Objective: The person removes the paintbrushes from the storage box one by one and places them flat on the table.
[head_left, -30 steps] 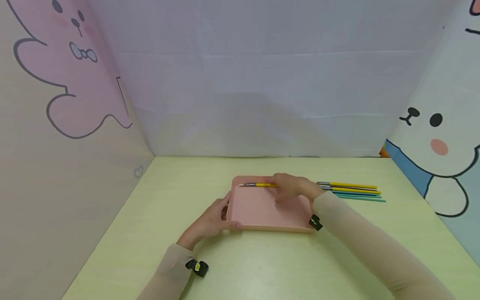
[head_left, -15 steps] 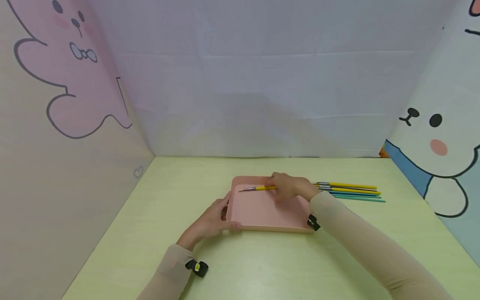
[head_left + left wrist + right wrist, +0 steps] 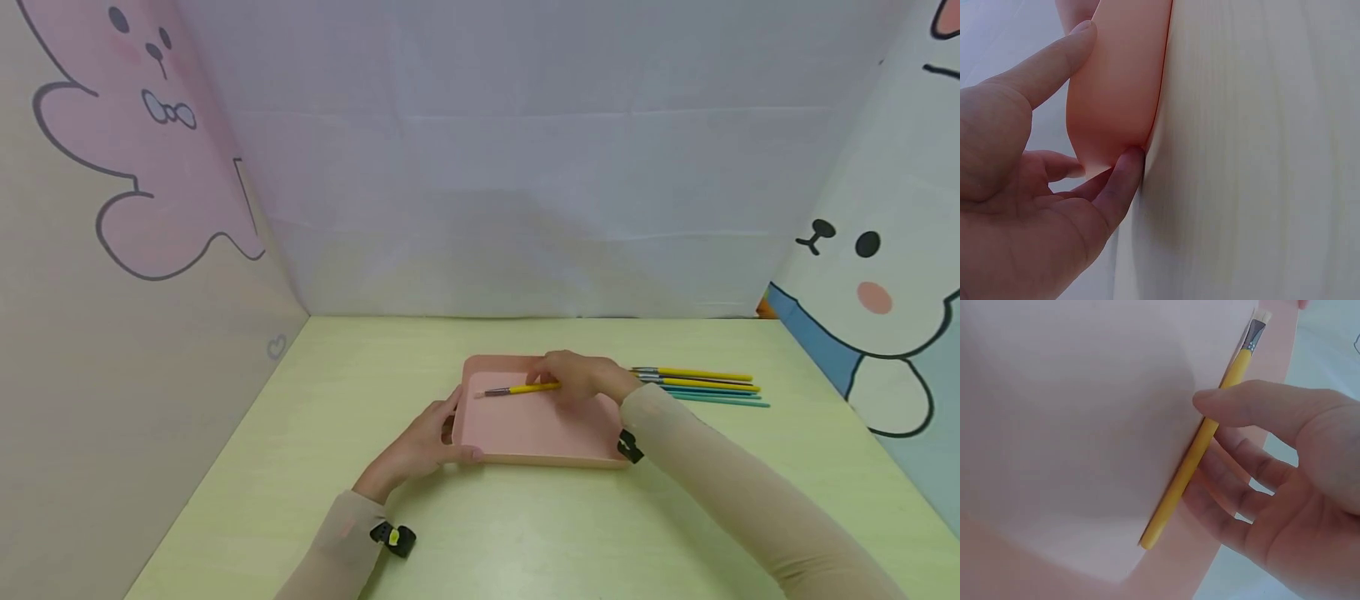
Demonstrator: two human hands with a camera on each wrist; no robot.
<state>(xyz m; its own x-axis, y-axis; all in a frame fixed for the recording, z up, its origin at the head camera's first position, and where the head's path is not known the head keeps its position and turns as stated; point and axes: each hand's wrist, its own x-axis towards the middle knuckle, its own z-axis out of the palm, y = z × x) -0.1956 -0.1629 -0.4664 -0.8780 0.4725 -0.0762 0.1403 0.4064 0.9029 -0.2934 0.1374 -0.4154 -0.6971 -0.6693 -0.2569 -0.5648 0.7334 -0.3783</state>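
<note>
A shallow pink tray [image 3: 517, 429] rests on the table in front of me. My left hand [image 3: 420, 440] grips its near left corner, thumb on the front wall and fingers round the side. In the left wrist view the thumb and fingers [image 3: 1124, 178] press the tray's outer wall [image 3: 1122, 75]. My right hand [image 3: 581, 375], reaching over the tray's back right part, pinches a yellow-handled paintbrush [image 3: 522, 389]. The brush's bristles point left. In the right wrist view the thumb lies across the paintbrush handle [image 3: 1179, 478], fingers behind it, close to the tray's floor.
Right of the tray, several paintbrushes with yellow handles [image 3: 705, 373] and teal handles [image 3: 723, 401] lie side by side on the pale table [image 3: 480, 533]. A white cloth wall [image 3: 510, 208] stands behind, with cartoon-printed panels at both sides.
The paintbrush in my right hand has come slightly forward from the tray's back wall, its bristle end shifting nearer me. My left hand has stayed on the tray's corner.
</note>
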